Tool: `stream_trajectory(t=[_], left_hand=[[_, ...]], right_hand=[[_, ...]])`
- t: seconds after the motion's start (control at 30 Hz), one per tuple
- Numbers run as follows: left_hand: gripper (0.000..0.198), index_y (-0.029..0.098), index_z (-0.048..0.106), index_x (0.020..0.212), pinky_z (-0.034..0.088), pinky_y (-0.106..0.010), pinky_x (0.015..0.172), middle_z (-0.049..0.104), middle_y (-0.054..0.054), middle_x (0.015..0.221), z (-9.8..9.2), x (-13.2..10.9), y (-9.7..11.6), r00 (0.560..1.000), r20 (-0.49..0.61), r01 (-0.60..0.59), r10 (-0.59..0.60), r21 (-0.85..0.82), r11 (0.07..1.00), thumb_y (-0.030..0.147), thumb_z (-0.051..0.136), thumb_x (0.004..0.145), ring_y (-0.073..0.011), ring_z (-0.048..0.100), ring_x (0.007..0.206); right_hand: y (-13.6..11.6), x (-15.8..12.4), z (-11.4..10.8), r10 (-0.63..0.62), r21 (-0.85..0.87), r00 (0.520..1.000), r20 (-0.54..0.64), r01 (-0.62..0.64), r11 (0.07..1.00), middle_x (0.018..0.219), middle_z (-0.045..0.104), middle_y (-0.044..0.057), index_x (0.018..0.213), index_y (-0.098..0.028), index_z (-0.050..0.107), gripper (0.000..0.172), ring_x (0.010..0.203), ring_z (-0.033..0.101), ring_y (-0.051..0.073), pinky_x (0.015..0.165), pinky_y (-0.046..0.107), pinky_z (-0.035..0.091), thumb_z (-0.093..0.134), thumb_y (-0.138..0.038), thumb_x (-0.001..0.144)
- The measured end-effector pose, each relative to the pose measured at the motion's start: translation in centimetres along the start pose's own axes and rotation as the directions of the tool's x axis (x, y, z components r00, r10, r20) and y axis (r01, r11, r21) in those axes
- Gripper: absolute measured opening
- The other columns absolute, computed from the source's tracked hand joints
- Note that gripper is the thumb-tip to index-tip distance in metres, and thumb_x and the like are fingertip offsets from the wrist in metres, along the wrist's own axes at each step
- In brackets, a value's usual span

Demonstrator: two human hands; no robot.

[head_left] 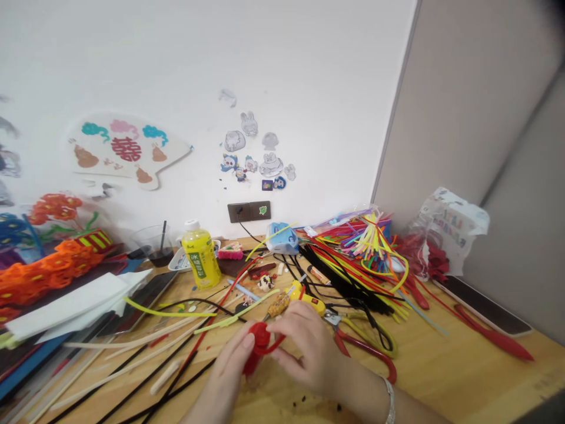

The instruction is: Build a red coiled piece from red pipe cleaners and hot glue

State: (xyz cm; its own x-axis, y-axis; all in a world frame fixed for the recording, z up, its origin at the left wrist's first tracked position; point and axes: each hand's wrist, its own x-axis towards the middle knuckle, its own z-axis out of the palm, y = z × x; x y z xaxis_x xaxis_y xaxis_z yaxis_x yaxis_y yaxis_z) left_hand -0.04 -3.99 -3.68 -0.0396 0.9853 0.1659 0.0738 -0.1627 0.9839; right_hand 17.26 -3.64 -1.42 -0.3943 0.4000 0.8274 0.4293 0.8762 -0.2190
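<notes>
Here the left hand point(229, 368) and the right hand point(300, 347) are closed around a twisted red pipe-cleaner piece point(260, 344), which sits between them over the wooden table point(445, 365), at the lower middle of the view. The left fingers point(247, 347) press against its left side, while the right fingers point(285, 330) bend over its top and grip it from the other side. A red loop point(276, 344) of the piece shows between the hands. A silver bracelet point(389, 401) circles the right wrist.

Just beyond the fingers lie a yellow corn-like craft piece point(278, 305) and a yellow tool point(311, 301), and scissors with red handles point(366, 350) rest beside the right hand. Loose black pipe cleaners point(154, 383) spread across the table to the left of the hands. Farther back stand a yellow drink bottle point(202, 257) and a heap of multicoloured pipe cleaners point(353, 271). Orange felt flowers point(44, 277) lie at the far left, and a plastic bag point(450, 229) sits at the far right, against the wall
</notes>
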Motion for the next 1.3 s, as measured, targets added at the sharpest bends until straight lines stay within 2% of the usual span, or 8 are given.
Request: stream_trajectory(t=[0.17, 0.27, 0.43, 0.6, 0.8, 1.0, 1.17, 1.3], left_hand=[[0.037, 0.024, 0.068, 0.1, 0.053, -0.039, 0.083, 0.071, -0.008, 0.107, -0.4, -0.6, -0.6, 0.981, 0.097, -0.189, 0.167, 0.292, 0.938, 0.047, 0.049, 0.079, -0.028, 0.063, 0.1], [0.041, 0.02, 0.058, 0.113, 0.053, -0.037, 0.083, 0.068, -0.011, 0.112, -0.4, -0.5, -1.1, 0.93, 0.216, -0.362, 0.296, 0.421, 0.832, 0.043, 0.045, 0.083, -0.0269, 0.063, 0.101], [0.033, 0.016, 0.05, 0.112, 0.056, -0.034, 0.073, 0.071, -0.013, 0.101, -0.1, -0.2, -1.0, 0.84, 0.232, -0.52, 0.491, 0.602, 0.605, 0.035, 0.046, 0.086, -0.0247, 0.068, 0.088], [0.019, 0.019, 0.052, 0.101, 0.056, -0.026, 0.065, 0.071, -0.008, 0.086, 0.1, -0.2, 0.1, 0.722, 0.281, -0.642, 0.632, 0.614, 0.459, 0.03, 0.045, 0.087, -0.0204, 0.07, 0.075], [0.013, 0.021, 0.055, 0.091, 0.055, -0.021, 0.06, 0.069, -0.005, 0.077, 0.1, 0.2, 0.9, 0.629, 0.324, -0.722, 0.707, 0.58, 0.377, 0.025, 0.043, 0.089, -0.0167, 0.069, 0.067], [0.026, 0.018, 0.054, 0.094, 0.057, -0.023, 0.057, 0.072, -0.007, 0.075, 0.2, 0.0, 0.8, 0.626, 0.225, -0.66, 0.747, 0.663, 0.354, 0.039, 0.041, 0.089, -0.0184, 0.071, 0.062], [0.025, 0.016, 0.055, 0.102, 0.057, -0.023, 0.064, 0.073, -0.008, 0.083, 0.1, -0.1, 0.9, 0.617, 0.274, -0.693, 0.737, 0.633, 0.345, 0.033, 0.042, 0.089, -0.0179, 0.071, 0.072], [0.02, 0.018, 0.059, 0.098, 0.056, -0.022, 0.064, 0.072, -0.007, 0.081, 0.1, -0.1, 1.0, 0.622, 0.239, -0.711, 0.746, 0.571, 0.41, 0.029, 0.047, 0.087, -0.017, 0.07, 0.071]], right_hand=[[0.0, 0.0, 0.1, 0.01, 0.046, 0.998, 0.058, -0.013, 0.999, 0.081, 0.063, 0.007, 0.114, -0.017, 0.05, 0.032, 0.072, 0.051, 0.019, 0.068, 0.034, 0.043, 0.039, -0.036, 0.091], [0.1, 0.0, 0.3, 0.018, 0.059, 0.997, 0.073, -0.022, 0.998, 0.082, 0.064, 0.007, 0.119, -0.016, 0.048, 0.032, 0.073, 0.051, 0.018, 0.07, 0.035, 0.043, 0.036, -0.03, 0.093], [0.2, -0.4, 0.5, 0.1, 0.105, 0.994, 0.045, -0.104, 0.989, 0.084, 0.064, 0.009, 0.12, -0.016, 0.05, 0.033, 0.075, 0.052, 0.019, 0.071, 0.035, 0.043, 0.034, -0.029, 0.094], [0.1, -0.6, 0.7, 0.176, 0.177, 0.982, 0.062, -0.184, 0.967, 0.087, 0.063, 0.008, 0.12, -0.017, 0.051, 0.035, 0.078, 0.052, 0.019, 0.073, 0.034, 0.043, 0.033, -0.031, 0.094], [0.2, -0.4, 0.8, 0.207, 0.291, 0.976, 0.061, -0.216, 0.932, 0.088, 0.062, 0.006, 0.117, -0.02, 0.055, 0.03, 0.081, 0.054, 0.017, 0.075, 0.032, 0.044, 0.043, -0.031, 0.091], [0.2, 0.1, 0.0, 0.226, 0.345, 0.966, 0.122, -0.255, 0.903, 0.099, 0.06, 0.008, 0.116, -0.018, 0.056, 0.029, 0.093, 0.055, 0.016, 0.082, 0.03, 0.045, 0.046, -0.024, 0.09], [0.5, 0.1, -0.4, 0.187, 0.349, 0.975, 0.121, -0.218, 0.912, 0.099, 0.06, 0.009, 0.118, -0.019, 0.055, 0.031, 0.091, 0.055, 0.017, 0.082, 0.031, 0.045, 0.044, -0.029, 0.091], [0.5, 0.0, 0.1, 0.192, 0.394, 0.978, 0.076, -0.207, 0.896, 0.094, 0.061, 0.007, 0.119, -0.022, 0.055, 0.033, 0.085, 0.056, 0.016, 0.076, 0.031, 0.047, 0.042, -0.035, 0.092]])
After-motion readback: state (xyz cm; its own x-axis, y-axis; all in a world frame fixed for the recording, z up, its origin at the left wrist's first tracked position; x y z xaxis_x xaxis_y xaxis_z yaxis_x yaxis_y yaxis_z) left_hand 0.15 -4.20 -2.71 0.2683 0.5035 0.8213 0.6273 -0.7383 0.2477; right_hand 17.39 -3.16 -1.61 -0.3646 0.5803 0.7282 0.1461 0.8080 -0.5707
